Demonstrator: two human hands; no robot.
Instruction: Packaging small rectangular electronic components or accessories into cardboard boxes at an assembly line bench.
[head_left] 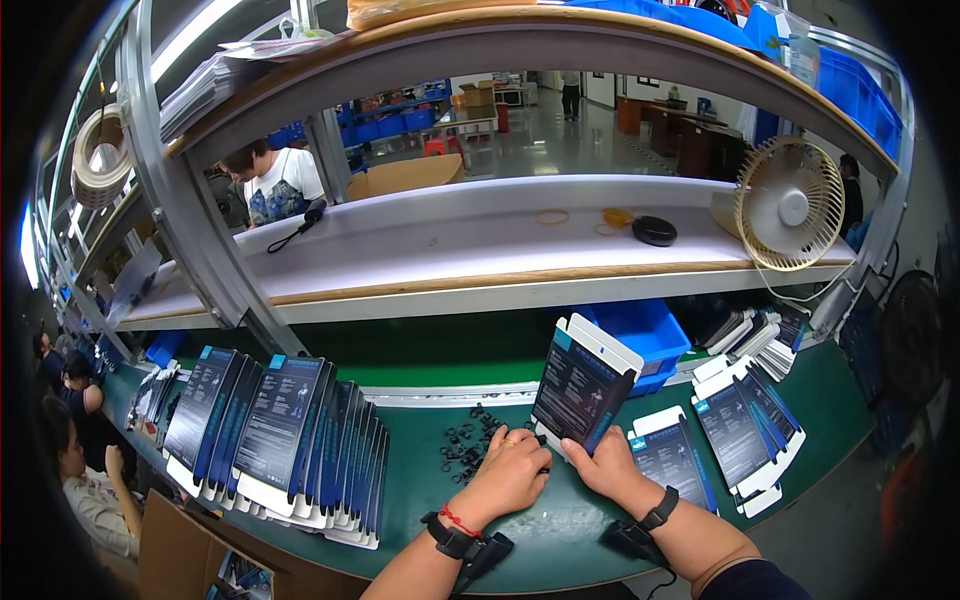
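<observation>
A dark blue printed cardboard box (582, 385) with white flaps stands tilted above the bench, its top flap raised. My right hand (603, 464) grips its lower part, thumb across the front. Beside the box's lower left corner is my left hand (510, 468), with fingers curled together; whatever they may hold is hidden. Small black ring-like clips (466, 442) lie in a loose pile just left of that hand. More flat-sided boxes (668, 462) of the same print lie to the right of my right hand.
Rows of the same boxes (285, 425) stand at the left. Other boxes (745, 425) lie at the right, near a blue bin (650, 340). A shelf (500, 225) crosses above the bench, carrying a fan (790, 205). Co-workers (283, 180) sit beyond it and at the left.
</observation>
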